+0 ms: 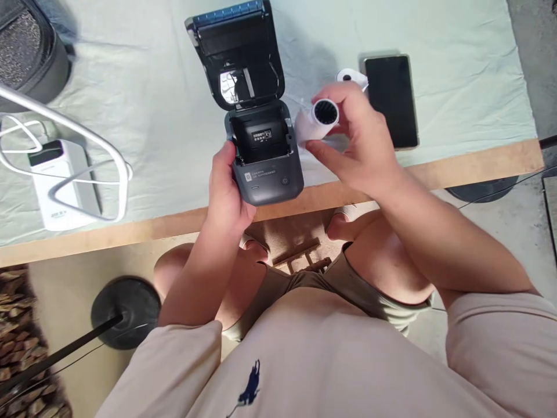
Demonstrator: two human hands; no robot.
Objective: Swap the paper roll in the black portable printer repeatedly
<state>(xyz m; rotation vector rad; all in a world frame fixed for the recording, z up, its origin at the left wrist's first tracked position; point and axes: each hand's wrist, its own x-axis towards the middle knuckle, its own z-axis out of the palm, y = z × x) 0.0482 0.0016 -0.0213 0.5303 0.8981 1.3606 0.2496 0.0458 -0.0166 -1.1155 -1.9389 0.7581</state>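
A dark label printer [270, 183] is gripped by its left side in my left hand [228, 191], just above the table's front edge. Its lid [237, 58] stands fully raised, and the paper bay inside holds no roll. Between the thumb and fingers of my right hand [354, 136] is a white paper roll [311, 128], its dark hollow core turned up toward me. The roll is close to the printer's right side. Behind my right hand a second small white roll [348, 75] lies on the table, partly covered by the fingers.
A black-screened phone [394, 101] lies on the cloth-covered table [143, 116], right of my right hand. At left are a white power bank [65, 191] with a looped white cable [104, 145] and a dark case [32, 58]. Round black stand bases [126, 313] rest on the floor.
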